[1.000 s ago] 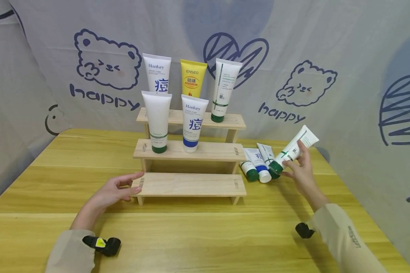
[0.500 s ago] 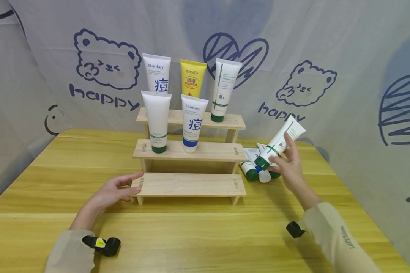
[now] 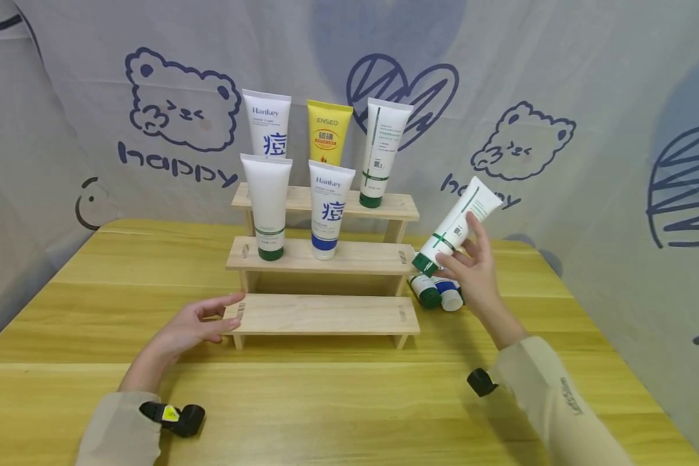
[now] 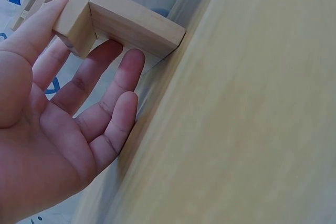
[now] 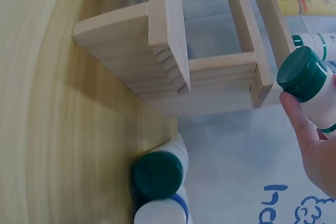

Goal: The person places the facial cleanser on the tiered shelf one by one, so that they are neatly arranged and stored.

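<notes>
My right hand (image 3: 479, 275) holds a white squeeze tube (image 3: 457, 223) with a green cap, raised and tilted beside the right end of the wooden tiered stand (image 3: 326, 314). In the right wrist view, its green cap (image 5: 302, 74) is near the end of the middle step. My left hand (image 3: 189, 325) grips the left end of the bottom step; the left wrist view shows the thumb on the board and the fingertips (image 4: 131, 61) at the leg. On the middle step stand a plain-fronted white tube (image 3: 268, 200) with a green cap and a blue-banded white tube (image 3: 330, 213).
On the top step stand a blue-lettered white tube (image 3: 266, 123), a yellow tube (image 3: 329, 133) and a green-striped white tube (image 3: 384, 152). Several tubes lie on the table right of the stand, including a green-capped one (image 3: 425, 291), partly hidden. A printed cloth (image 3: 303, 39) hangs behind.
My right hand has carried the green-capped tube left and slightly upward, from over the lying tubes toward the stand. My left hand stays at the bottom step.
</notes>
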`<state>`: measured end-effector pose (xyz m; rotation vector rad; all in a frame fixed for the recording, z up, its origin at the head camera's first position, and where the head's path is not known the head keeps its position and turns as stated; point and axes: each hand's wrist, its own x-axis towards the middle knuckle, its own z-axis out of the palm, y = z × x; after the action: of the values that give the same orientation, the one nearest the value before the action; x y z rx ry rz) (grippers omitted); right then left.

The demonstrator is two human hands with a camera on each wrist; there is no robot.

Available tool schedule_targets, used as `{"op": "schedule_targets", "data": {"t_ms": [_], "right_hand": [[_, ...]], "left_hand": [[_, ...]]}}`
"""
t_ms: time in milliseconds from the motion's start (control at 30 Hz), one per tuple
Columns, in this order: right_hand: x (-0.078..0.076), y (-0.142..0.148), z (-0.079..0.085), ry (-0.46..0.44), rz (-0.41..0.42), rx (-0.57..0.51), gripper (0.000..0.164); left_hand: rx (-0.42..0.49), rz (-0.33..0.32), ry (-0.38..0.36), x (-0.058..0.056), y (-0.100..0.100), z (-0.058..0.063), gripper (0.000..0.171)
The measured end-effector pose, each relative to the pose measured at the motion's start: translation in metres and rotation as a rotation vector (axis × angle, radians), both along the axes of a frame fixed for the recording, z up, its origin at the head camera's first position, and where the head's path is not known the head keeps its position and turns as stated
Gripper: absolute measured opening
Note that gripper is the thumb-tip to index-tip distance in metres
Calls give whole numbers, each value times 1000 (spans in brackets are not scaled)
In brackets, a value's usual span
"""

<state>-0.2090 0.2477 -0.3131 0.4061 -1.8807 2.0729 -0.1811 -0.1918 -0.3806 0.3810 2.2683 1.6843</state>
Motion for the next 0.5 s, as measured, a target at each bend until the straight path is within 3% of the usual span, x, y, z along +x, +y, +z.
{"op": "schedule_targets", "data": {"t_ms": [167,333,400,500], "right_hand": [[-12,-4,-6,78,67,-58,86],[-13,-18,-2,93,77,-50,86],[-28,-14,-15,107,80,-26,86],[-69,2,-48,157,103,-12,89]], "left_hand": [[6,-1,-2,0,0,0,59],[11,-1,1,0,0,0,58],[10,3,1,0,0,-1,58],[9,5,1,0,-1,-1,58]]}}
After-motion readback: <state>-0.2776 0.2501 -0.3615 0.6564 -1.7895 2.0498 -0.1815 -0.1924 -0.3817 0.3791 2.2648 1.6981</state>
